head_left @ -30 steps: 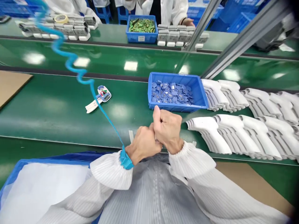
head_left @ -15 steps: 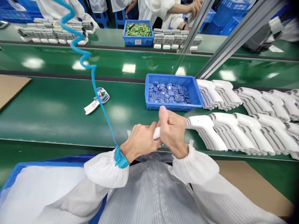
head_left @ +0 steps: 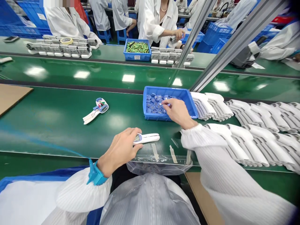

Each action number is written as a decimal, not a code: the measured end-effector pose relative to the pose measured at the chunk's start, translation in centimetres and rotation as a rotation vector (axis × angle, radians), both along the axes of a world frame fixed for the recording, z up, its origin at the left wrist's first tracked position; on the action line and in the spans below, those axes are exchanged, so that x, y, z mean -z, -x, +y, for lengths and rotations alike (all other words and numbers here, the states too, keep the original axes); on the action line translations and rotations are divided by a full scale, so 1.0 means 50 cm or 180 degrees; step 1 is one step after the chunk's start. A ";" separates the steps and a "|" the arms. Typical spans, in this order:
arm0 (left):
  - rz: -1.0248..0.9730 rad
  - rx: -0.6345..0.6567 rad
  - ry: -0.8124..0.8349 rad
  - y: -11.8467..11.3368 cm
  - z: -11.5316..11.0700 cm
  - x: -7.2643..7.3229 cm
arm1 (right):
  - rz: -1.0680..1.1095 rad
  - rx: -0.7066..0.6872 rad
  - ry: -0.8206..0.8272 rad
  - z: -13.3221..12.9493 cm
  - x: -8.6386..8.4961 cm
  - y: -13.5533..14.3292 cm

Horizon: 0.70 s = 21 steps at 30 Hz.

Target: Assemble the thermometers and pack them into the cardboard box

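My left hand (head_left: 122, 147), with a blue strap at its wrist, is wrapped round the wide end of a white handheld device (head_left: 150, 137) lying on the green bench. A grey screen shows between the fingers. My right hand (head_left: 177, 111) reaches over the blue bin (head_left: 156, 117) of small blue parts (head_left: 154, 103). Its thumb and index finger are pinched together above the parts; what they hold, if anything, is too small to name. Further left, an opened white device (head_left: 101, 105) with coloured wires rests on the bench.
Rows of white shells (head_left: 234, 140) fill the right side. A metal post (head_left: 211, 67) rises behind the bin. Tape strips (head_left: 172, 153) stick to the front edge. Cardboard (head_left: 14, 95) lies far left. People work across the bench near a bin of green parts (head_left: 137, 55).
My hands have separated. The right went up and over the blue bin; the left moved left and down, with the white device now on the bench. The whole view has shifted slightly.
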<state>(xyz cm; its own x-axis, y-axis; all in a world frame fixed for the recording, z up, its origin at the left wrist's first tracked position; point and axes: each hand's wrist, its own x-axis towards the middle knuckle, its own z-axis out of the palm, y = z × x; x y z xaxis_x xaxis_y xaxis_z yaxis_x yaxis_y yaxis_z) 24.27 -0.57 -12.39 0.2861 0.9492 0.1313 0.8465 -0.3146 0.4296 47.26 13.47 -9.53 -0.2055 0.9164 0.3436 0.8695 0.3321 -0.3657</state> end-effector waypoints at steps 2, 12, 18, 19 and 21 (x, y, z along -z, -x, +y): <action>0.0257 0.0003 -0.0085 -0.005 0.002 -0.001 | -0.0209 -0.0109 0.0143 0.051 0.004 0.022; -0.2255 -0.1025 0.0871 0.027 0.000 -0.004 | -0.0039 -0.0058 0.0083 0.063 -0.019 0.047; -0.2806 -0.0642 0.1290 -0.011 0.006 0.003 | 0.2425 -0.0503 0.0488 -0.126 0.000 0.076; -0.2850 -0.0604 0.1355 -0.021 0.007 0.003 | 0.2699 -0.0397 0.0598 -0.154 0.011 0.082; -0.2984 -0.0554 0.1524 -0.038 0.007 0.000 | 0.3043 -0.0171 0.0688 -0.194 0.033 0.089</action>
